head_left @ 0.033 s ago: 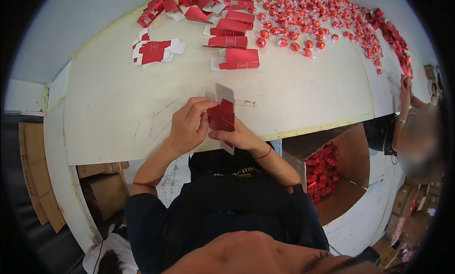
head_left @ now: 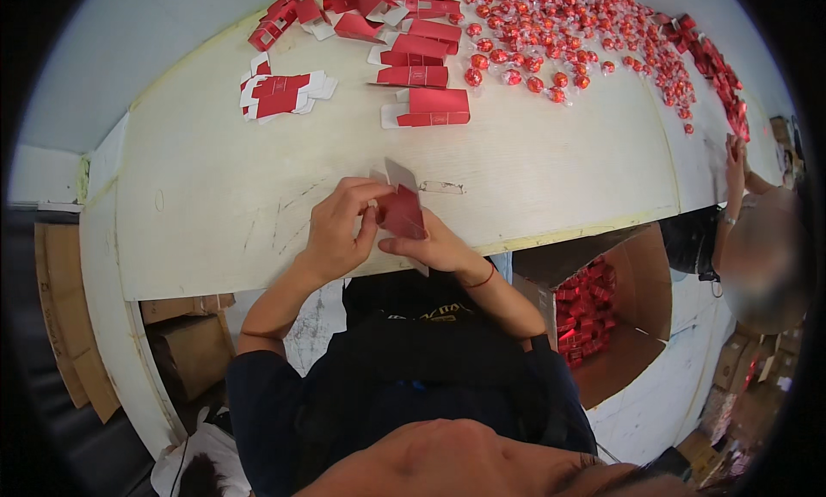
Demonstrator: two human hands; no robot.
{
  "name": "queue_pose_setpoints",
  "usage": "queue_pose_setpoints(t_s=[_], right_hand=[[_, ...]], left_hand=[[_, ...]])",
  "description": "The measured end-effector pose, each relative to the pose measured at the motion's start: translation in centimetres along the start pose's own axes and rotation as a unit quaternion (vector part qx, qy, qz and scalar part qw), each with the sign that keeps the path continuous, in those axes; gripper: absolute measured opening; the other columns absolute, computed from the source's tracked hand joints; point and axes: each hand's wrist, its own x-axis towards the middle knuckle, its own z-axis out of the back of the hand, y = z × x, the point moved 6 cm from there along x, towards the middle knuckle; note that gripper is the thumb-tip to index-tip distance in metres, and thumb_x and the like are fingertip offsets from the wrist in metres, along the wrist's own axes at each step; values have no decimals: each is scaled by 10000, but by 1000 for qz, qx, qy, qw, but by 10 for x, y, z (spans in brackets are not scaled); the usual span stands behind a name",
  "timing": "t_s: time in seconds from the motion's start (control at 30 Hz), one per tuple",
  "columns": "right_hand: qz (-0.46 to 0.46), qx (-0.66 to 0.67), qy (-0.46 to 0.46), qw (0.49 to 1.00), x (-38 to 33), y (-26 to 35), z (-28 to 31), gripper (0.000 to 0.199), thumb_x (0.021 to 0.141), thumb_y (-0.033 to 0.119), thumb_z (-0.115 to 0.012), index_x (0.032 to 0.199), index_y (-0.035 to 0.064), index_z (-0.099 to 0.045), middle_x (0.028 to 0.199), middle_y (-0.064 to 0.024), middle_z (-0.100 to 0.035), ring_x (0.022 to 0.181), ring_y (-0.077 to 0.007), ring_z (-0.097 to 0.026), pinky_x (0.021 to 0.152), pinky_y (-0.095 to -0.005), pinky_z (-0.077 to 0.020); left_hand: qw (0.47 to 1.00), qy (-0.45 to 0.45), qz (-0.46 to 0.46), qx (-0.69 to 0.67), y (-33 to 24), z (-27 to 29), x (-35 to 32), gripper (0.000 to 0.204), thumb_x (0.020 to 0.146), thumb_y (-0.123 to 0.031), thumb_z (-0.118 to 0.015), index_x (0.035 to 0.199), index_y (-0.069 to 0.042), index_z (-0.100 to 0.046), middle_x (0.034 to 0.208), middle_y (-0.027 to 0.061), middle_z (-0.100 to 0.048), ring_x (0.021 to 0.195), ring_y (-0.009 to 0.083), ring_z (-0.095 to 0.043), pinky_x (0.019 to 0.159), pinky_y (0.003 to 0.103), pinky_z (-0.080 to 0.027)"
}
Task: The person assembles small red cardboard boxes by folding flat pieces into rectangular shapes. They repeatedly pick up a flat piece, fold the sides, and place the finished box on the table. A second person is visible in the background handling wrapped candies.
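Observation:
A small red carton [head_left: 400, 213] with pale flaps stands upright between my hands, above the table's near edge. My right hand [head_left: 439, 243] grips its lower part, thumb across the red face. My left hand [head_left: 342, 226] is closed at the carton's left side, its fingertips on the edge near the upper flap. Beyond my hands lies a column of folded red cartons [head_left: 439, 107] with white flaps. A stack of flat carton blanks [head_left: 282, 94] rests to their left.
Many red wrapped candies [head_left: 535, 64] spread across the far right of the white table [head_left: 198, 196]. Below its edge, an open cardboard box [head_left: 637, 282] holds red cartons [head_left: 587, 303]. More cartons [head_left: 284, 15] lie at the far left. Another person [head_left: 761, 247] works at the right.
The carton in my hands has tilted slightly, its top flap swinging left and downward. My hands have hardly moved.

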Motion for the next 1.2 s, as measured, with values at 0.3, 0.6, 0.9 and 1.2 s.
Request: queue_pose_setpoints(t_s=[0.3, 0.6, 0.9, 1.2], right_hand=[[66, -101, -22, 992, -8, 1, 7, 644, 749, 145, -804, 1318, 64, -513, 1097, -105, -529, 992, -217, -542, 871, -330, -455], [55, -219, -111, 968, -12, 18, 9, 555, 663, 268, -863, 1086, 40, -586, 897, -141, -619, 814, -238, -625, 734, -338, -498], [134, -268, -163, 940, -16, 27, 10, 558, 647, 253, -857, 1077, 31, -579, 885, -142, -637, 752, -289, -650, 669, -353, -522], [225, -389, -141, 882, -25, 40, -1, 525, 686, 170, -791, 1144, 41, -569, 1163, -184, -512, 900, -343, -609, 743, -398, -516]], left_hand=[[972, 182, 89, -122, 0, 6, 2, 306, 752, -87, -739, 1024, -35, -609, 1043, 98, -580, 616, 146, -595, 551, 257, -453], [976, 133, 157, -77, 14, -9, -20, 385, 768, -263, -807, 1040, -45, -644, 1149, 110, -581, 669, 158, -614, 621, 279, -481], [899, -112, 211, -367, 13, -37, -29, 243, 884, -119, -550, 1060, 41, -599, 1109, 115, -543, 996, 217, -547, 884, 318, -436], [966, -64, 137, -210, 4, -42, -43, 388, 870, -173, -578, 1181, 32, -471, 1196, 213, -535, 1049, 318, -563, 912, 415, -451]])
